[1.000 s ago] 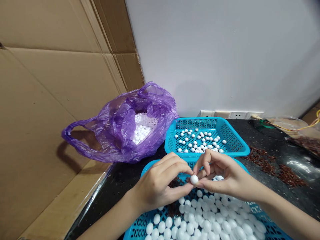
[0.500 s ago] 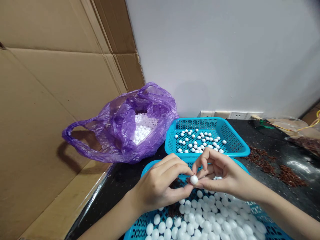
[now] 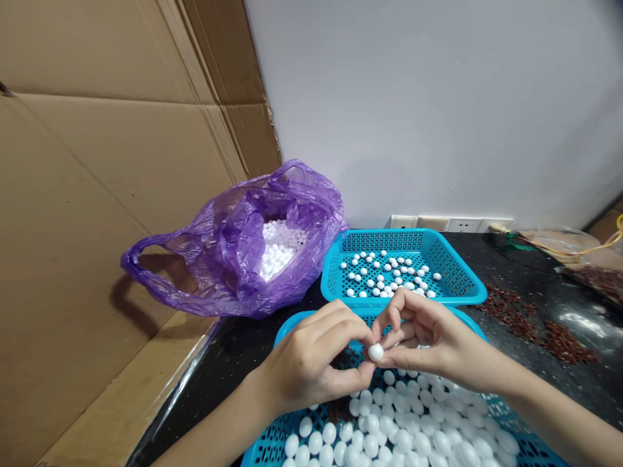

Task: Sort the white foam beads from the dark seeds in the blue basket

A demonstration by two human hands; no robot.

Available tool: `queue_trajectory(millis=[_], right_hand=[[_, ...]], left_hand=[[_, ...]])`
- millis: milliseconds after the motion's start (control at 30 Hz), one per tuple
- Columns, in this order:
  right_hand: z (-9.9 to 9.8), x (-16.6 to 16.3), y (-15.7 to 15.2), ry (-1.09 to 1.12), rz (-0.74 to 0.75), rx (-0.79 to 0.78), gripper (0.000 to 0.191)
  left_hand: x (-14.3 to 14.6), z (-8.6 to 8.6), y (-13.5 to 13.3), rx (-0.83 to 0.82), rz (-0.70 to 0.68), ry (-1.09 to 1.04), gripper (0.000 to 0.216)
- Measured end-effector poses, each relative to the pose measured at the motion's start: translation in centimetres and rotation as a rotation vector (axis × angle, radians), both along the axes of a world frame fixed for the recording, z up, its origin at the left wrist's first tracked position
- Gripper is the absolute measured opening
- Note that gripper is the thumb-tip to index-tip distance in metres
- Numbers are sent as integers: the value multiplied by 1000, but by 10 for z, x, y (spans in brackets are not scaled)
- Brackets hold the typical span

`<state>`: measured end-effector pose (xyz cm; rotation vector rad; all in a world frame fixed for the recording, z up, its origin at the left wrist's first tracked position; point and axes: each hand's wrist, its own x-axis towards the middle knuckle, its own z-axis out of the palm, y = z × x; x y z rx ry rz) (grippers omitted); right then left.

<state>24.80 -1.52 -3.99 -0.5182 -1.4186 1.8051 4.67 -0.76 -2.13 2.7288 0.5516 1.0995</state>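
Ball (image 3: 376, 352) was pinched between the left hand (image 3: 311, 360) and right hand (image 3: 433, 340), both closed on it, above the near basket's (image 3: 291, 323) far edge. Round, no long axis; the hands were equally near.

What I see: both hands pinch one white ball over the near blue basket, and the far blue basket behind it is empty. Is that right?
Not quite. The far blue basket is not empty: the head view shows small white balls scattered on its floor. The rest holds: the left hand and right hand pinch one white ball over the near blue basket.
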Motion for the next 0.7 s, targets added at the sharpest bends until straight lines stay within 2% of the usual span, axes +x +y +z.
queue_trajectory(millis=[333, 467, 700], right_hand=[[1, 0, -1, -12, 4, 17, 27], [1, 0, -1, -25, -44, 68, 26], [2, 1, 3, 59, -82, 86, 24]], left_hand=[[-1, -2, 1, 4, -25, 3, 14], [0, 1, 1, 5, 1, -22, 13], [-1, -1, 1, 34, 25, -48, 21]])
